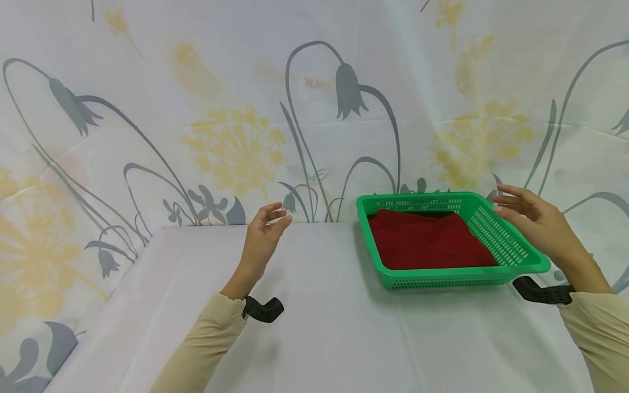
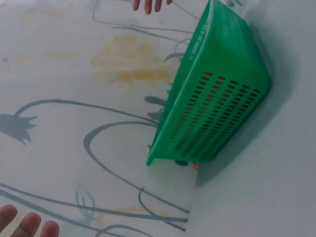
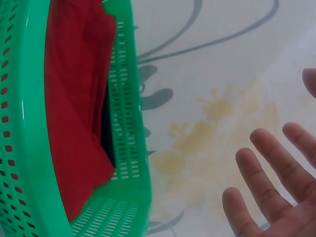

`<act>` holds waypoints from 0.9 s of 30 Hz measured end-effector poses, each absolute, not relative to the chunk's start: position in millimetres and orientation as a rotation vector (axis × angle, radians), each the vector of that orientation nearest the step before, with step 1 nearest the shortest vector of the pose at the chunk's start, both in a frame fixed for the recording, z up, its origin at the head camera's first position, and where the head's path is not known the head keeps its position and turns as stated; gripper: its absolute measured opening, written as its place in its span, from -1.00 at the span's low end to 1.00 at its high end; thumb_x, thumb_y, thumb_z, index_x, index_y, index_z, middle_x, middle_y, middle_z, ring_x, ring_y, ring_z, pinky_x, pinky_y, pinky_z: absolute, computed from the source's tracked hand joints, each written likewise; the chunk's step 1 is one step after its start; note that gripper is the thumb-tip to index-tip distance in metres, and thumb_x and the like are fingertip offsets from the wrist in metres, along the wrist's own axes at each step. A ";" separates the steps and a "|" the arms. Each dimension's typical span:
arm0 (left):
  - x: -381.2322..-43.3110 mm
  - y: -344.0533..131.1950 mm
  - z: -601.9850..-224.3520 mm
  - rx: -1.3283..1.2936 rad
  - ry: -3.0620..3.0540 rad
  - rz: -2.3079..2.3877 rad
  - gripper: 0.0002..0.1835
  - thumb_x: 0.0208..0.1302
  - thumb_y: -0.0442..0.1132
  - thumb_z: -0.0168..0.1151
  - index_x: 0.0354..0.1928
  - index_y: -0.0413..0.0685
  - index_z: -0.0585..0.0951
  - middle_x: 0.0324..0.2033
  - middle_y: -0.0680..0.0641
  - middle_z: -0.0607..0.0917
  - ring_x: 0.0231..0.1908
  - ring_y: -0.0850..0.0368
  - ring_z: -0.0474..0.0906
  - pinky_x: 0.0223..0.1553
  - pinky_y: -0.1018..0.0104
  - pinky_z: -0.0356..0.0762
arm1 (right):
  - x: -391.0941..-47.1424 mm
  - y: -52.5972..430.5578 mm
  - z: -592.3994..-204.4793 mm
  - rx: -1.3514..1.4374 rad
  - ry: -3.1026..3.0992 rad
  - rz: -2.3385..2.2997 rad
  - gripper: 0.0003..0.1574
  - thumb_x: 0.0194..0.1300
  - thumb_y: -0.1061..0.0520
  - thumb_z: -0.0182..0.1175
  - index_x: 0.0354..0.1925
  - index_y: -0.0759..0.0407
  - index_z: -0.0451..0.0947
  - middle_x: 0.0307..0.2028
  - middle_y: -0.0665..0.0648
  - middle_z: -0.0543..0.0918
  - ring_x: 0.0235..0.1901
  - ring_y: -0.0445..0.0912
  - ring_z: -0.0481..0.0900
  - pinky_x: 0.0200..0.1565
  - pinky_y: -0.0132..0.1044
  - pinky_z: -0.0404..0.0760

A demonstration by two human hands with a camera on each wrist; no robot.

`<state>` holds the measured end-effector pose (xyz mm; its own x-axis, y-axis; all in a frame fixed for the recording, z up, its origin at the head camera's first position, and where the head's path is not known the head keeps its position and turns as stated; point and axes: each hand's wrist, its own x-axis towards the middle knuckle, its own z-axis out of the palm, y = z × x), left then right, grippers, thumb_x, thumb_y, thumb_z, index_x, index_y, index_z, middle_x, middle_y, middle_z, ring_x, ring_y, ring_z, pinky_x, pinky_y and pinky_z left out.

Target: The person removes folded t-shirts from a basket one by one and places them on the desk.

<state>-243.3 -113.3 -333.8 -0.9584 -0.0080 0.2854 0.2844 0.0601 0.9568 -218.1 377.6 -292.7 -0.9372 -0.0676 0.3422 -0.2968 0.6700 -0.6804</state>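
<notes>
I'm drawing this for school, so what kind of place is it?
Perhaps a curtained-off work corner indoors: a flower-print sheet hangs behind a white-covered table, where a green plastic basket holds red cloth.

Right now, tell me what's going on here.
Nothing is being held. A person's left hand is raised over the white surface, left of the green basket; their right hand is raised at the basket's right side, apart from it. Red cloth lies in the basket.
</notes>
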 end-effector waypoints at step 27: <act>-262.1 -36.4 -334.1 -0.286 -2.058 -2.161 -0.57 0.30 -0.21 0.26 0.18 -0.13 0.48 0.04 -0.16 0.52 -0.06 -0.02 0.53 -0.04 0.12 0.45 | -236.1 387.8 -304.8 0.305 -2.582 1.428 -0.52 0.52 0.03 -0.03 0.35 -0.10 0.28 -0.05 -0.38 0.52 -0.08 -0.43 0.48 -0.15 -0.59 0.43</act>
<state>-262.1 -36.4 -334.1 -0.9716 0.0267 0.2351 0.2335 -0.0516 0.9710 -236.1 387.8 -304.8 -0.9637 -0.0934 0.2502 -0.2616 0.5191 -0.8137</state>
